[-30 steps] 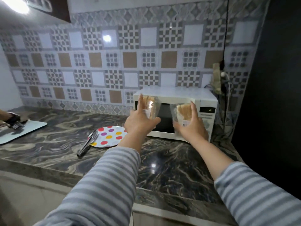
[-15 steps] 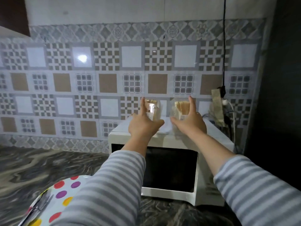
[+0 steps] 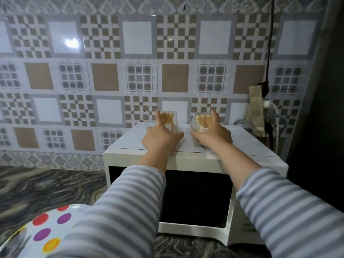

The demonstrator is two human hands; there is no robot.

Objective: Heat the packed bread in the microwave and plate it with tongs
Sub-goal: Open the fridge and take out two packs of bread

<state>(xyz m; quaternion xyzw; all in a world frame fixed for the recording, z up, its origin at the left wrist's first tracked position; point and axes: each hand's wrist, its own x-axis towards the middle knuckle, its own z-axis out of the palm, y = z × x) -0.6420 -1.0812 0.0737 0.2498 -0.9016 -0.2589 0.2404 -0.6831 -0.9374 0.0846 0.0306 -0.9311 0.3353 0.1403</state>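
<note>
Centrally, we see both of our hands reaching over the white microwave (image 3: 188,161), which stands on the dark marbled counter (image 3: 46,187) against the patterned tile wall (image 3: 104,71). Our left hand (image 3: 160,140) grips the left bread pack (image 3: 169,121), a clear plastic wrapper with sliced bread inside: the forefinger runs up its left edge and the thumb hooks around its right side near the base. Our right hand (image 3: 214,135) grips the right bread pack (image 3: 202,123) in mirror fashion, with the forefinger raised along the right edge and the thumb curled across the left. Both packs stand upright over the far part of the microwave's top, side by side and just apart from each other; we cannot tell whether their bases touch the top. The microwave door, a dark glass panel, is closed. At the near left, partly hidden by our striped left sleeve (image 3: 115,216), lies the polka-dot plate (image 3: 50,229) on the counter. At the far right, behind the microwave, a black cable (image 3: 270,53) hangs down the wall to a socket, and a white plug (image 3: 268,104) sits just below it.
</note>
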